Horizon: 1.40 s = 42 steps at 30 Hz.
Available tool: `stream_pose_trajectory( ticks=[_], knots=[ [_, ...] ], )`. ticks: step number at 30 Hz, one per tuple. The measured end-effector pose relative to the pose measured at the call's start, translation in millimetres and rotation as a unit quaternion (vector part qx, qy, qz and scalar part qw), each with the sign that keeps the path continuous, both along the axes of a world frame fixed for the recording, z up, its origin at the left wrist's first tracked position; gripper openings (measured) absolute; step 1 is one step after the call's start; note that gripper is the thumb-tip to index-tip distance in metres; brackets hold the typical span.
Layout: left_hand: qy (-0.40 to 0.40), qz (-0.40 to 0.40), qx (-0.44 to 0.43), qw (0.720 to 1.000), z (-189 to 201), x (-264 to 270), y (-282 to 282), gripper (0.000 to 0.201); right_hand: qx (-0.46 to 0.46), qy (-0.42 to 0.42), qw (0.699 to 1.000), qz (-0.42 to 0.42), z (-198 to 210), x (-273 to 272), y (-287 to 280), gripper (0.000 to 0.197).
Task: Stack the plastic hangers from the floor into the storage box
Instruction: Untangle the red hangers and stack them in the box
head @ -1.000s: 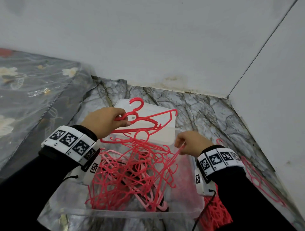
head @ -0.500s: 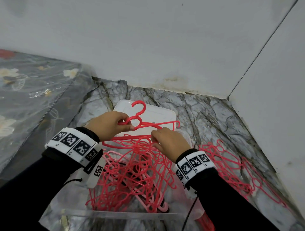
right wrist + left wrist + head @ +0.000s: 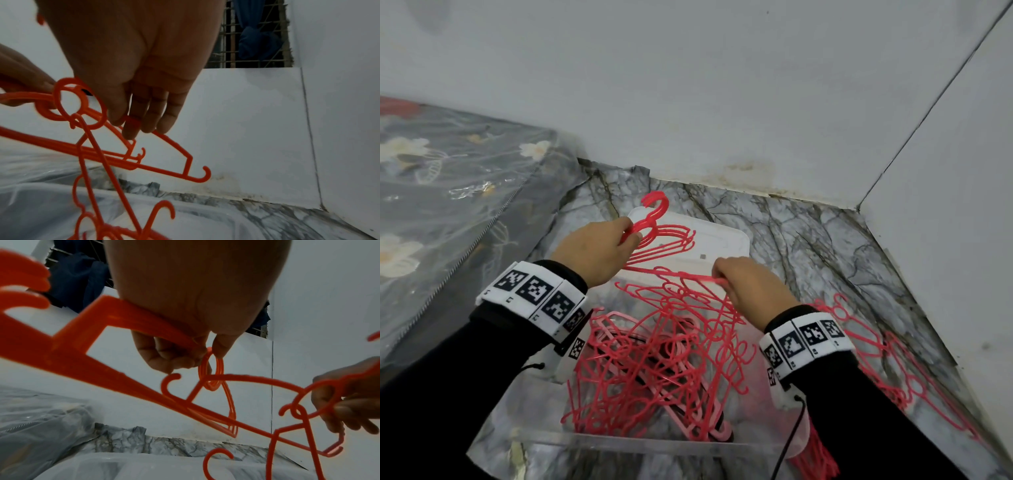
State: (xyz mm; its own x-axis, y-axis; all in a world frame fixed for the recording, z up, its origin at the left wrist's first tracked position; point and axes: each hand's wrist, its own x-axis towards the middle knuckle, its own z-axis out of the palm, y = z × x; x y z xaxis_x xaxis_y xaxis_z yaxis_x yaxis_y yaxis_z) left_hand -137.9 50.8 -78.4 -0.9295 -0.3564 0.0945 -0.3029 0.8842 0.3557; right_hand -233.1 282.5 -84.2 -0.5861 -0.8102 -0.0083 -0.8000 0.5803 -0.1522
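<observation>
The floor (image 3: 808, 240) is covered in grey marble-patterned sheeting that runs into the corner of two white walls (image 3: 688, 85). To the left lies a bed (image 3: 441, 192) under a dark flowered cover wrapped in clear plastic. On the floor stands the storage box (image 3: 640, 443), clear-walled, and just behind it its white lid (image 3: 726, 240) lies flat. Inside the box a tangled heap of red and pink hangers (image 3: 654, 359) fills most of the space, hooks and bars crossing every way. More red hangers (image 3: 876, 346) are spread on the floor to the right of the box, along the right wall, and a few more show at its near right corner.

Above the far end of the box the left hand (image 3: 594, 251) is clenched around the necks of a small bundle of hangers (image 3: 661, 236), their hooks pointing up past its fingers (image 3: 164, 356). The right hand (image 3: 750, 287) grasps one hanger (image 3: 681, 274) by its shoulder bar, fingers (image 3: 148, 118) curled over the plastic; it touches the bundle, and its hook ring (image 3: 72, 100) lies against those the other hand holds. Both wrists carry white bands printed with black square markers
</observation>
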Motion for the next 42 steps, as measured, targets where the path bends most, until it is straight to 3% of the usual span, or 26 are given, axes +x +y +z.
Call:
stream_pose_trajectory(
  ticks=[5,11,17,20,23,27,29,33,37,40,42],
  knots=[
    [0.034,0.034,-0.024,0.999,4.9,0.5,-6.8,0.034,-0.011,0.053,0.998,-0.037,6.1,-17.4,22.7,0.017],
    [0.058,0.074,-0.075,0.993,7.8,5.5,-11.8,0.03,0.056,0.022,0.998,-0.034,-3.5,-28.4,35.6,0.007],
    [0.04,0.013,-0.039,0.998,6.7,2.8,1.5,0.025,0.085,0.053,0.995,-0.015,-25.9,-17.5,15.0,0.011],
    [-0.012,-0.055,-0.022,0.998,1.9,1.6,11.3,0.017,0.107,0.098,0.989,0.008,-36.9,-7.9,-0.5,0.016],
    [-0.07,-0.101,-0.022,0.992,-4.9,1.1,16.8,0.04,0.053,0.128,0.99,0.014,-31.9,-5.2,-11.7,0.019],
    [-0.064,-0.141,-0.018,0.988,-12.0,-0.8,19.5,0.061,-0.028,0.147,0.989,0.006,-8.1,-2.5,-15.1,0.023],
    [-0.043,-0.146,-0.021,0.988,-11.8,-2.6,22.3,0.063,-0.083,0.137,0.987,0.002,5.3,1.8,-12.6,0.024],
    [0.036,-0.149,-0.032,0.988,-8.2,-5.1,27.7,0.04,-0.192,0.117,0.974,0.004,19.0,6.6,-5.5,0.016],
    [0.1,-0.15,-0.023,0.983,-3.8,-5.3,35.4,0.029,-0.327,0.042,0.943,-0.048,17.0,0.8,-0.1,0.008],
    [0.119,-0.126,-0.011,0.985,-1.9,-6.2,36.6,0.028,-0.284,-0.024,0.956,-0.066,4.5,1.4,-0.4,0.009],
    [0.129,-0.13,0.0,0.983,-2.1,-6.4,37.7,0.026,-0.22,-0.084,0.97,-0.066,-7.2,4.4,-5.0,0.022]
  ],
)
